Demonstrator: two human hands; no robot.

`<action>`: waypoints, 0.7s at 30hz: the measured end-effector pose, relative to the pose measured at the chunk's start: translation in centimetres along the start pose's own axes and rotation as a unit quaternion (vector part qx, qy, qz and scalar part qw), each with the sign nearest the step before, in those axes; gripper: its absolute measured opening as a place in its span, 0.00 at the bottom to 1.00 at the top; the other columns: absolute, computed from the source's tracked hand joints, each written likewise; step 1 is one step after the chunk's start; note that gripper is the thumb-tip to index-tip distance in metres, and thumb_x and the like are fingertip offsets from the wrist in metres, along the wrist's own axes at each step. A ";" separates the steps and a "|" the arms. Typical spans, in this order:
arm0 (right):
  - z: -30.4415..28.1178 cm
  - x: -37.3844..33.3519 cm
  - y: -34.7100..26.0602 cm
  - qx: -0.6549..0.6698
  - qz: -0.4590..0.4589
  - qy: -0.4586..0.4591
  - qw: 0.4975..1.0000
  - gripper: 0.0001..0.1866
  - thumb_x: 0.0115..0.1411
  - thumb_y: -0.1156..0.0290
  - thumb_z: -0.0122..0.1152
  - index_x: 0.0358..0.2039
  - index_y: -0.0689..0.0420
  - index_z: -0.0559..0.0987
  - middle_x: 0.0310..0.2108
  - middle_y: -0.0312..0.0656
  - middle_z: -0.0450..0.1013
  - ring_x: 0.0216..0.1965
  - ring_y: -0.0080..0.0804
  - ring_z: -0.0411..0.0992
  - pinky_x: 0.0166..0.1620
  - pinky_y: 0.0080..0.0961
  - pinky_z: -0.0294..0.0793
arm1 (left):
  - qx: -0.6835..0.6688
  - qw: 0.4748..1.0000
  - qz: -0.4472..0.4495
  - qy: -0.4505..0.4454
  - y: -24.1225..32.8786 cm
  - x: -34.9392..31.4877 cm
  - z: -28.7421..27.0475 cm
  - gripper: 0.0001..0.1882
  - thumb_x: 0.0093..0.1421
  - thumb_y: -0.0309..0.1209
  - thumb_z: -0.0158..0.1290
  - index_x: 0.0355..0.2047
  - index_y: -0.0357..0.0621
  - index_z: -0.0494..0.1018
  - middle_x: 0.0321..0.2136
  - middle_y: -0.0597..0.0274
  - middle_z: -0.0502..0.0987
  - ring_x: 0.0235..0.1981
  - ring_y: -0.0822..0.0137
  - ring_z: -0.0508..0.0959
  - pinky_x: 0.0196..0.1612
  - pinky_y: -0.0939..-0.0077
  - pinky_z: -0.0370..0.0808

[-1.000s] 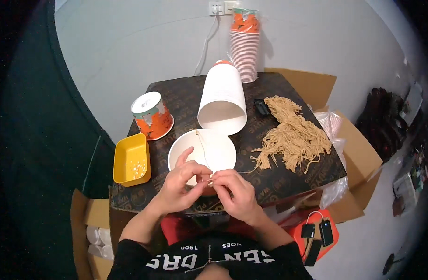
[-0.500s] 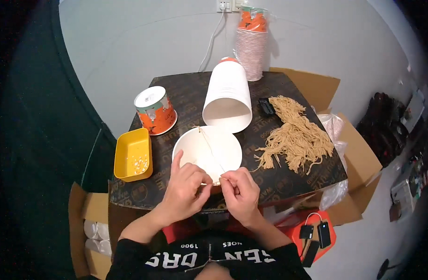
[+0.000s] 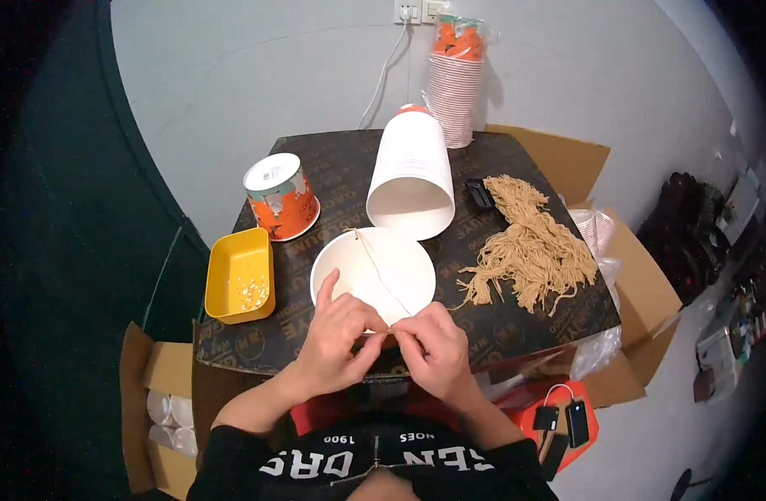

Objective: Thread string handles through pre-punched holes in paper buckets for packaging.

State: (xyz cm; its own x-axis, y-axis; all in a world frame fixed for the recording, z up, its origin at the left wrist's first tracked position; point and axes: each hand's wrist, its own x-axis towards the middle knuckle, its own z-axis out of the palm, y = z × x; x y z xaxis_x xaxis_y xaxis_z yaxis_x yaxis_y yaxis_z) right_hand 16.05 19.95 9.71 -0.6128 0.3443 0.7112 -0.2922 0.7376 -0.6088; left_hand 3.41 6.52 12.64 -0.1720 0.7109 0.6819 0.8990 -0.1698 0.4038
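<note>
A white paper bucket [image 3: 333, 265] stands on the table before me, its open mouth facing up. From its far rim a thin tan string [image 3: 377, 265] crosses the mouth to the near rim, where both hands meet. My right hand [image 3: 434, 346] pinches that string between thumb and forefinger. At the same rim, my left hand [image 3: 337, 338] also pinches, with one finger raised and its thumb and another fingertip together; the bit of string there is mostly hidden by the fingers. The fingertips of the two hands nearly touch.
A bundle of tan strings [image 3: 533, 255] with a black clip [image 3: 480, 194] lies right. White nested buckets [image 3: 412, 163] lie behind. At left are an orange printed bucket [image 3: 284, 204], upside down, and a yellow box [image 3: 224, 271] holding small white bits. Cardboard boxes [image 3: 642, 309] flank the dark table [image 3: 316, 150].
My fingertips have drawn closer together at the near rim, the right hand shifting slightly. The whole scene sits a little differently in view; the bucket stays put on the table.
</note>
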 end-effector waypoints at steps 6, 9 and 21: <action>-0.3 0.0 -0.2 0.007 0.004 -0.012 1.000 0.07 0.51 0.79 0.68 0.32 0.59 0.81 0.28 0.43 0.70 0.25 0.35 0.73 0.28 0.29 0.73 | 0.007 1.000 0.003 0.003 -0.3 0.2 0.3 0.09 0.50 0.18 0.59 0.29 0.43 0.71 0.26 0.61 0.74 0.31 0.60 0.76 0.66 0.41 0.49; -0.2 -0.2 0.1 0.061 0.030 -0.013 0.998 0.06 0.52 0.80 0.67 0.32 0.61 0.81 0.28 0.42 0.69 0.25 0.30 0.71 0.28 0.24 0.71 | 0.010 1.000 0.009 0.005 -0.2 0.3 0.4 0.10 0.50 0.17 0.58 0.30 0.43 0.71 0.26 0.62 0.74 0.30 0.60 0.76 0.66 0.41 0.49; 0.2 -0.5 0.1 0.153 0.110 0.027 0.982 0.01 0.57 0.82 0.62 0.29 0.63 0.79 0.29 0.36 0.68 0.27 0.17 0.65 0.29 0.15 0.62 | 0.017 1.000 0.018 -0.011 0.7 0.4 0.3 0.14 0.47 0.19 0.61 0.35 0.43 0.72 0.35 0.59 0.75 0.39 0.59 0.75 0.66 0.33 0.42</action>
State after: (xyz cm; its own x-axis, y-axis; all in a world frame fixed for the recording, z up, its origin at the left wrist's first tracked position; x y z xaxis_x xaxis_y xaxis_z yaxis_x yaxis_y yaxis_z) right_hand 16.21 19.69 9.23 -0.6487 0.5120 0.5631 -0.3691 0.4354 -0.8211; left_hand 4.03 6.84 12.99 -0.1297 0.7201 0.6816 0.9174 -0.1737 0.3580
